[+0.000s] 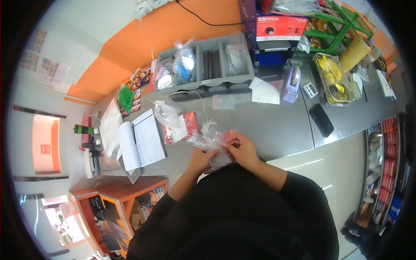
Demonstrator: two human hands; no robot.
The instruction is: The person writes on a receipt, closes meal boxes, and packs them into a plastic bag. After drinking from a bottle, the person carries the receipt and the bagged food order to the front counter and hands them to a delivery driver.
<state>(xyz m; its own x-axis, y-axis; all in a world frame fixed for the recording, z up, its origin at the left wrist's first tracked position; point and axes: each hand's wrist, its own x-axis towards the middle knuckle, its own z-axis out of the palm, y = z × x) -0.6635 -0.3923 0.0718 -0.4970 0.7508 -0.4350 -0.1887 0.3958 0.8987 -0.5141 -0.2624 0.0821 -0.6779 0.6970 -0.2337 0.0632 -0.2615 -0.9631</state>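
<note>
Close to my body, at the table's front edge, both hands are closed on a crumpled clear plastic bag [221,160]. My left hand [203,158] grips its left side. With fingers pinched, my right hand [241,149] holds the bag's upper right part. What lies inside the bag, if anything, I cannot make out. Just beyond my left hand is a red box [190,122] with a white label, partly covered by more clear plastic [170,116]. A flat clear packet [223,102] lies farther back on the metal table [268,130].
An open notebook [147,138] lies left. Behind stands a grey divided tray [208,82] with bags and dark sticks. Rightward are a white paper [264,91], tape dispenser [291,85], small timer [310,90], black phone [321,120] and clear container [345,103] of yellow items. Orange shelving [93,193] stands lower left.
</note>
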